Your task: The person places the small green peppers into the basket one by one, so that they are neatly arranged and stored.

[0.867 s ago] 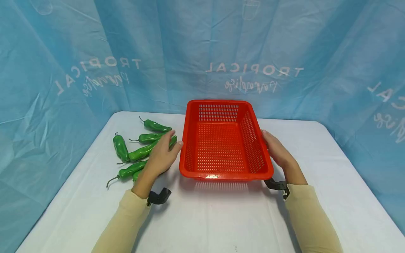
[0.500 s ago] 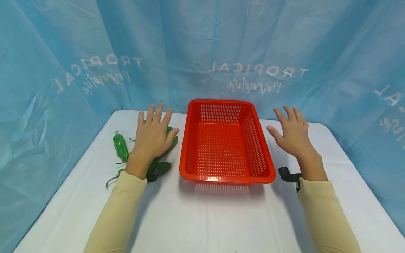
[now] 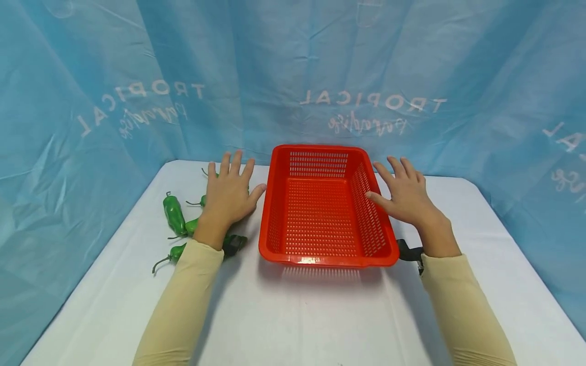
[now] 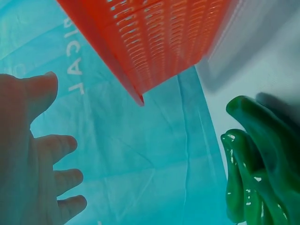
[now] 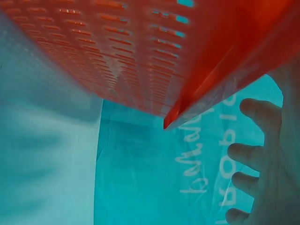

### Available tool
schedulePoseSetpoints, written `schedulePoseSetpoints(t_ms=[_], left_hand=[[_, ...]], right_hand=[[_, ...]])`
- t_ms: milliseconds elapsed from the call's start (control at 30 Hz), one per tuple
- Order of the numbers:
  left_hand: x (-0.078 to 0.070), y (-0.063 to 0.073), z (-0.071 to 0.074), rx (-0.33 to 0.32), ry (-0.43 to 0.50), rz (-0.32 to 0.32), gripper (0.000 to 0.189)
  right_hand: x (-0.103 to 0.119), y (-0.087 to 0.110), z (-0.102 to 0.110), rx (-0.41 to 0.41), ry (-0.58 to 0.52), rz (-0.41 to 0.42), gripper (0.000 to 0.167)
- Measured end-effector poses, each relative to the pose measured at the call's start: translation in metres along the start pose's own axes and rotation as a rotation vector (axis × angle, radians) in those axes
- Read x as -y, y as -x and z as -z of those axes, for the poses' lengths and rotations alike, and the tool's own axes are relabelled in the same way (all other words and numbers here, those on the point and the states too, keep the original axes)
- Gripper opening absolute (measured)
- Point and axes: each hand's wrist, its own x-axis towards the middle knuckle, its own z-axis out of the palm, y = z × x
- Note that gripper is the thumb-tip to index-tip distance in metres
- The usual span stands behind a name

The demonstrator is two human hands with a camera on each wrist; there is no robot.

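A red plastic basket (image 3: 320,218) with slotted walls stands on the white table, nothing inside it. To its left, above a group of green peppers (image 3: 174,214), hovers my left hand (image 3: 229,195), fingers spread and holding nothing. It hides several of the peppers in the head view; the left wrist view shows a cluster of them (image 4: 269,154) below the hand. My right hand (image 3: 405,198) is raised over the basket's right rim, its thumb overlapping the rim in the head view. Its fingers are spread and grip nothing; in the right wrist view a gap separates them from the basket wall (image 5: 117,56).
The white tablecloth (image 3: 293,320) stretches in front of the basket. Blue sheeting (image 3: 274,76) with printed lettering hangs behind and at both sides of the table. A black wrist strap piece (image 3: 409,251) shows at the right wrist.
Both hands have left the basket's sides and risen with fingers spread. The right hand first swung outward, then came back left toward the rim. The left hand has shifted slightly right.
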Motion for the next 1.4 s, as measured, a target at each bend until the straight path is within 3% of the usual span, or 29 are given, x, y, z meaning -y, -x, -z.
schedulePoseSetpoints(t_ms=[567,967,1400], left_hand=[[-0.001,-0.004,-0.007,-0.018,-0.035,0.01,0.081],[0.0,-0.007,-0.008,-0.021,-0.036,0.008,0.082],[0.007,0.003,-0.015,-0.002,-0.058,-0.01,0.08]], right_hand=[[0.004,-0.005,-0.002,0.018,0.042,-0.004,0.081],[0.005,-0.004,0.008,0.071,-0.027,-0.002,0.081],[-0.001,-0.006,0.004,0.089,-0.021,0.007,0.078]])
